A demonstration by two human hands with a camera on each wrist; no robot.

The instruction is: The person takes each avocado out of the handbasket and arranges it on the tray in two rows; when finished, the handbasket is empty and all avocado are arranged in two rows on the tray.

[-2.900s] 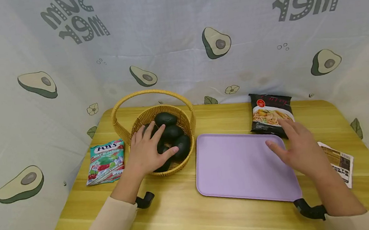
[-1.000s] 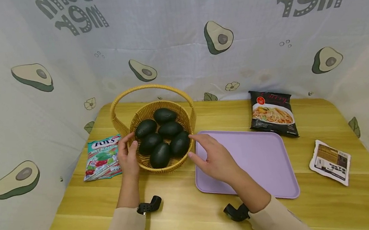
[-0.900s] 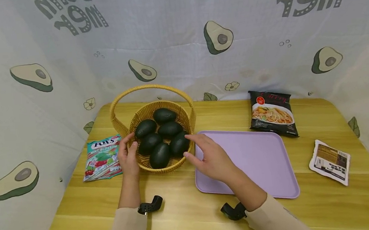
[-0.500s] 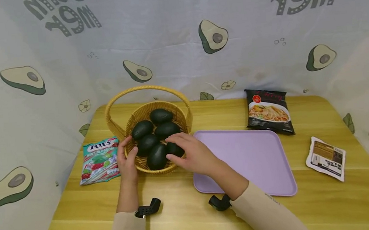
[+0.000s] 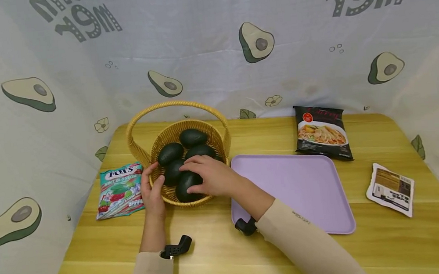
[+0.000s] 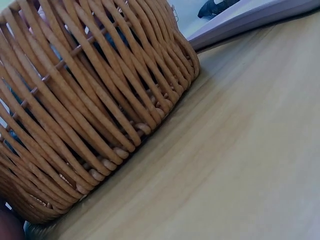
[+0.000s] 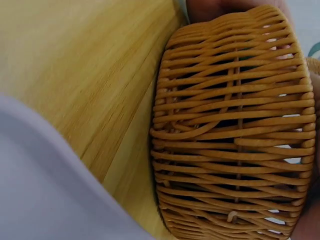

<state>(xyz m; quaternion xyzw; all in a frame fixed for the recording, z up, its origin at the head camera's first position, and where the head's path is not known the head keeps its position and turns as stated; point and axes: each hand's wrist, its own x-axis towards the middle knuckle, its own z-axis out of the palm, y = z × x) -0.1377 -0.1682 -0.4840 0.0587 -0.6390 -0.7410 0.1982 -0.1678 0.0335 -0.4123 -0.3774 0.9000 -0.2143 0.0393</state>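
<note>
A yellow wicker basket (image 5: 186,204) with a tall arched handle stands on the table and holds several dark green avocados (image 5: 170,153). At the basket's left side my left hand (image 5: 153,196) grips the rim, the thumb toward the inside. My right hand (image 5: 217,177) reaches over the right rim. Its fingers and thumb are spread loosely over the front avocado (image 5: 183,192); whether they press on it is hard to see. The right-hand avocado is mostly hidden under that hand. Both wrist views are filled by the basket's woven wall (image 6: 100,85), with little of either hand showing.
A lilac tray (image 5: 296,191) lies to the right of the basket. A black noodle packet (image 5: 322,133) is behind it, and a white-and-brown packet (image 5: 391,189) lies farther right. A mint candy bag (image 5: 119,190) is left of the basket. A printed cloth hangs behind the table.
My right hand has moved left from near the tray to above the front avocado. My left hand went from above the avocados to the basket's left rim and has stayed there lately.
</note>
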